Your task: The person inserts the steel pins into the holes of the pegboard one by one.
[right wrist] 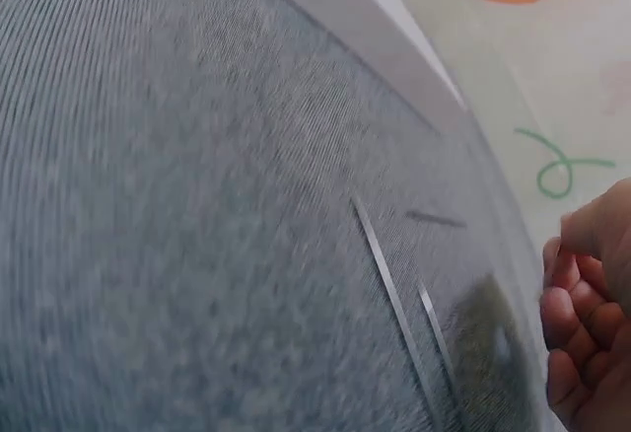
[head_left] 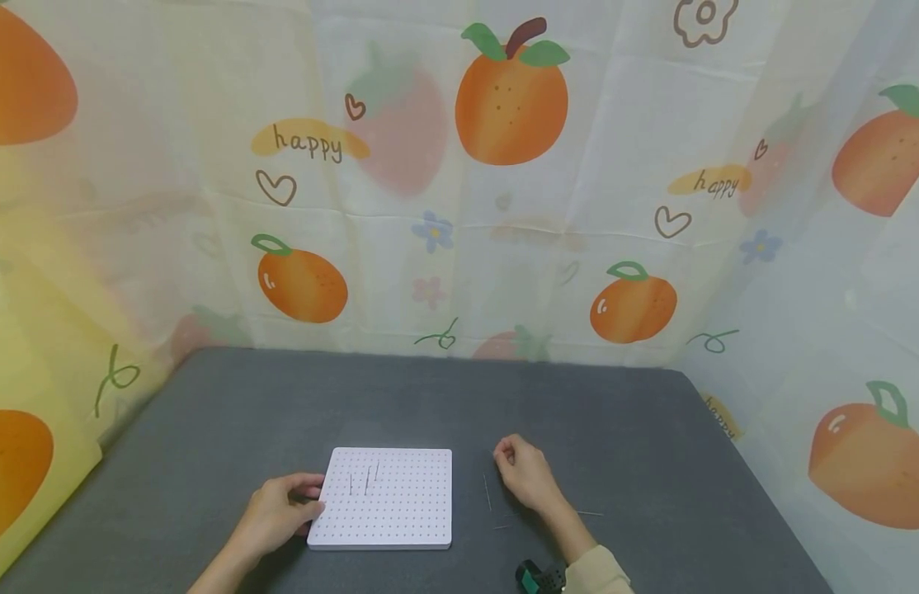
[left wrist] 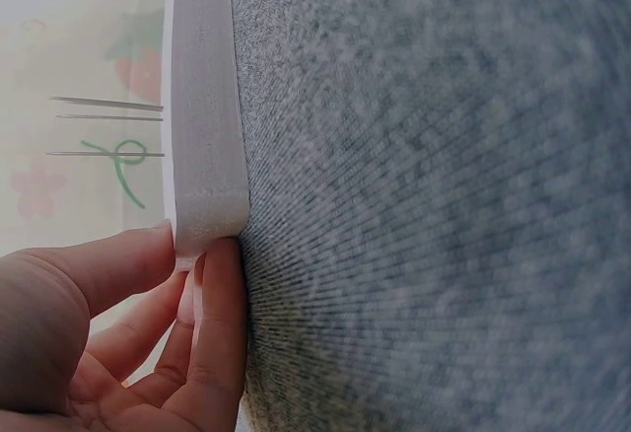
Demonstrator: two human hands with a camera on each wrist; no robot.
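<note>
Soft, even light in the head view; duller, hazier wrist views.
The curtain [head_left: 400, 272] is bright, yellowish at left and cooler at right, and the board [head_left: 403, 499] glows plain white. Soft shadows lie on the worktop [head_left: 400, 404] by the left fingers [head_left: 307, 478] and right forearm [head_left: 567, 528]. In the left wrist view, the background blurs. The right wrist view is smeary, thin rods [right wrist: 389, 294] softened, a dark shadow at lower right, the worktop's edge bowed.
</note>
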